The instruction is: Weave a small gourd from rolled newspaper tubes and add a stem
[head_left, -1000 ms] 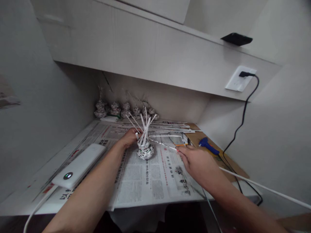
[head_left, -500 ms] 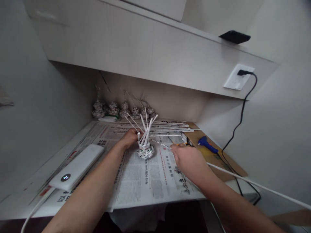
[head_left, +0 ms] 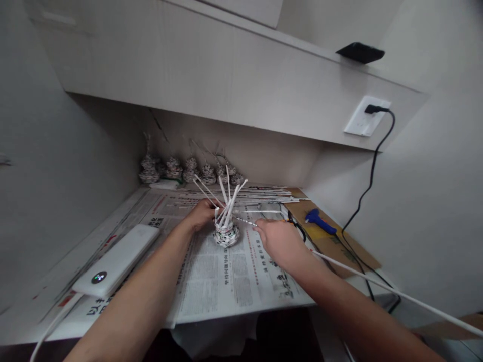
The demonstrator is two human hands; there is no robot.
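A small woven paper gourd stands upright on the newspaper, with several white paper stakes fanning up from its neck. My left hand is closed at the neck from the left, its fingertips partly hidden behind the stakes. From the right side of the neck runs a rolled paper strip. My right hand pinches that strip a short way from the gourd. A long white length comes out below my right hand toward the lower right.
Several woven gourds line the back wall. Paper sticks lie behind the work. On cardboard at right rests a blue glue gun; black-handled scissors are partly hidden. A white power bank lies left on the newspaper.
My right hand has slid left along the strip, closer to the gourd. The left hand stays at the neck. The whole view has shifted slightly.
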